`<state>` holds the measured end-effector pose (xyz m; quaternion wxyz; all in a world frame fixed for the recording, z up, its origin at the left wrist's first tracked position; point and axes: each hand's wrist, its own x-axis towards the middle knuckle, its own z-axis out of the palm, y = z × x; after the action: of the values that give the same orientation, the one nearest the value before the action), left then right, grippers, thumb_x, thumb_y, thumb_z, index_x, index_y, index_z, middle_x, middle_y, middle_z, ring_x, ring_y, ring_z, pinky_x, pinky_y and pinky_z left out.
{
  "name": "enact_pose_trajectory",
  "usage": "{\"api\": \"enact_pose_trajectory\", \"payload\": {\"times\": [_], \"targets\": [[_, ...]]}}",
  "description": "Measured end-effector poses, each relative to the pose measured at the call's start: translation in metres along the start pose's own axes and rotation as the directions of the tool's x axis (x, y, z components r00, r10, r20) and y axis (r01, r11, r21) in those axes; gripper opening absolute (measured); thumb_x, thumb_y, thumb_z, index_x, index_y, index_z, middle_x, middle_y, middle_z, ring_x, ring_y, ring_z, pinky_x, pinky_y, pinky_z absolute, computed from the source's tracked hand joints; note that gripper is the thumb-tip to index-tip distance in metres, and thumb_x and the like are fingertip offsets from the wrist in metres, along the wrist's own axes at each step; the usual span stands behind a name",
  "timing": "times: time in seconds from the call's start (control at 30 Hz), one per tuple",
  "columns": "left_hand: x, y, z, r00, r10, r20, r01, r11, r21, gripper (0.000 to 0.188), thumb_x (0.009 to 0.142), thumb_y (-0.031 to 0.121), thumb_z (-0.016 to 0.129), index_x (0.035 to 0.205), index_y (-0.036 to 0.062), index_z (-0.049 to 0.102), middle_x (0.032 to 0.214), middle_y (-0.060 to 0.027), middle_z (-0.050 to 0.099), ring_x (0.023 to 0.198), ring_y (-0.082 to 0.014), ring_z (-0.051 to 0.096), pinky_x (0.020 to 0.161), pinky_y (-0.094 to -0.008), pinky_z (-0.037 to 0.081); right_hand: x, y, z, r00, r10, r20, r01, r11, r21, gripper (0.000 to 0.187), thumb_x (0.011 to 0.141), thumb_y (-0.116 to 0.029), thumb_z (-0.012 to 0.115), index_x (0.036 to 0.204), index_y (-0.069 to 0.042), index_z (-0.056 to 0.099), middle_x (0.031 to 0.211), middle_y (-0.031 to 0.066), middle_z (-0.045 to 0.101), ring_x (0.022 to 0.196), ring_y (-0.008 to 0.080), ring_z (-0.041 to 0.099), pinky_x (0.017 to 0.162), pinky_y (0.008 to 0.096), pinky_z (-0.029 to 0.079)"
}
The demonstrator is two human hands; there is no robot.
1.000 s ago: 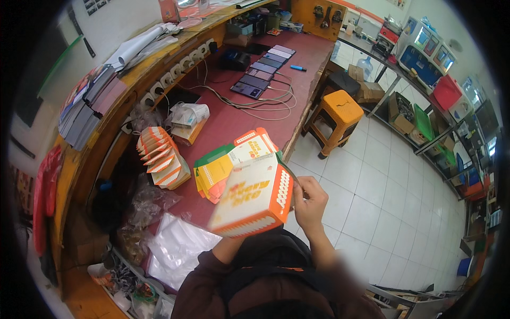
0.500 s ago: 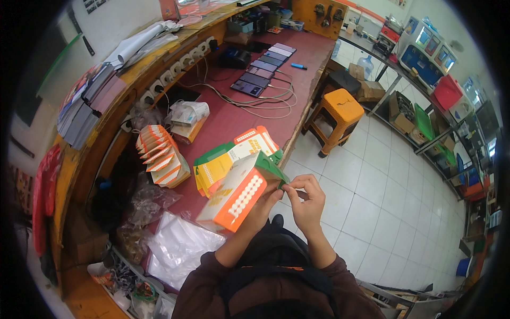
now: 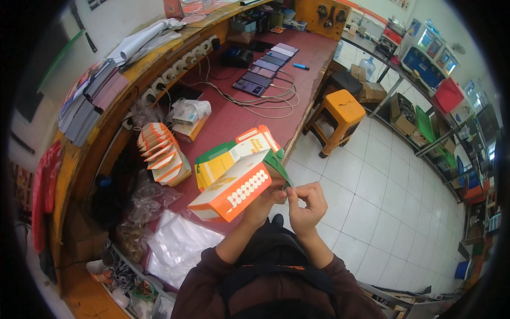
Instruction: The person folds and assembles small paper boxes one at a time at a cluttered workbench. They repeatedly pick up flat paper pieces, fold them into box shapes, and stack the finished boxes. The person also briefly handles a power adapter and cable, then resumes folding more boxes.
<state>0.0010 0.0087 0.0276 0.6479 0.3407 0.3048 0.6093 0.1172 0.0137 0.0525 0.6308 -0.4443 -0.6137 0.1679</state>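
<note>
An orange and white cardboard box (image 3: 226, 192) tilts in front of me, over the edge of the red work surface. Its green end flap (image 3: 277, 166) sticks out toward the right. My left hand (image 3: 261, 206) is closed on the box from below, partly hidden behind it. At the tip of the green flap, my right hand (image 3: 308, 206) pinches with thumb and forefinger. Behind the box lie flattened green, yellow and orange cartons (image 3: 226, 159). Farther left, several folded orange and white cartons (image 3: 162, 154) stand packed in a row.
Clear plastic bags (image 3: 180, 244) lie at the near left. Several phones (image 3: 260, 74) with white cables (image 3: 255, 103) line the far part of the red tabletop (image 3: 305, 48). A yellow stool (image 3: 337, 114) stands on the tiled floor to the right, before metal shelving (image 3: 396, 80).
The box has swung lower and a little leftward at its near end, turning its orange side more upward. My right hand has shifted slightly down, still at the green flap.
</note>
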Motion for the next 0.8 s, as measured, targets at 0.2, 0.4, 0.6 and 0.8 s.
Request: {"api": "enact_pose_trajectory", "payload": {"times": [0.2, 0.4, 0.6, 0.8], "targets": [[0.003, -0.014, -0.003, 0.971, 0.21, -0.116, -0.219, 0.973, -0.075, 0.03, 0.083, 0.011, 0.067, 0.108, -0.0003, 0.056, 0.098, -0.0059, 0.059, 0.091, -0.0136, 0.056, 0.08, -0.0272, 0.049, -0.006, -0.01, 0.004, 0.977, -0.1, 0.189, 0.101, 0.995, 0.005, 0.018, 0.073, -0.002, 0.067, 0.09, -0.001, 0.064, 0.091, 0.0136, 0.057, 0.078, 0.0253, 0.056, 0.067, 0.0323, 0.046], [0.008, -0.013, -0.005, 0.951, 0.207, -0.228, -0.205, 0.978, 0.032, 0.019, 0.087, 0.004, 0.059, 0.105, -0.0006, 0.059, 0.096, -0.0049, 0.059, 0.093, -0.0139, 0.056, 0.077, -0.028, 0.051, -0.004, -0.016, -0.001, 0.839, -0.011, 0.544, 0.253, 0.893, -0.372, 0.038, 0.072, -0.011, 0.068, 0.109, -0.002, 0.061, 0.113, 0.0145, 0.05, 0.105, 0.0332, 0.048, 0.09, 0.04, 0.039], [-0.014, -0.01, -0.019, 0.891, 0.207, 0.404, -0.451, 0.3, 0.841, 0.013, 0.082, 0.005, 0.061, 0.094, 0.0017, 0.063, 0.082, -0.0068, 0.057, 0.077, -0.0167, 0.061, 0.06, -0.0258, 0.05, 0.038, 0.015, -0.016, 0.933, -0.011, 0.36, 0.086, 0.977, -0.194, 0.054, 0.06, -0.025, 0.08, 0.107, -0.008, 0.061, 0.11, 0.0121, 0.052, 0.103, 0.0315, 0.049, 0.086, 0.0413, 0.04], [-0.032, -0.001, -0.007, 0.769, 0.0, 0.64, -0.638, 0.079, 0.766, 0.01, 0.078, 0.015, 0.064, 0.084, 0.0064, 0.064, 0.071, -0.0038, 0.052, 0.071, -0.0178, 0.057, 0.057, -0.0326, 0.048, 0.045, 0.046, -0.01, 0.872, 0.384, 0.304, -0.251, 0.883, -0.396, 0.037, 0.064, -0.021, 0.081, 0.086, 0.0, 0.061, 0.075, 0.0092, 0.06, 0.063, 0.0186, 0.06, 0.058, 0.0304, 0.048]]}}
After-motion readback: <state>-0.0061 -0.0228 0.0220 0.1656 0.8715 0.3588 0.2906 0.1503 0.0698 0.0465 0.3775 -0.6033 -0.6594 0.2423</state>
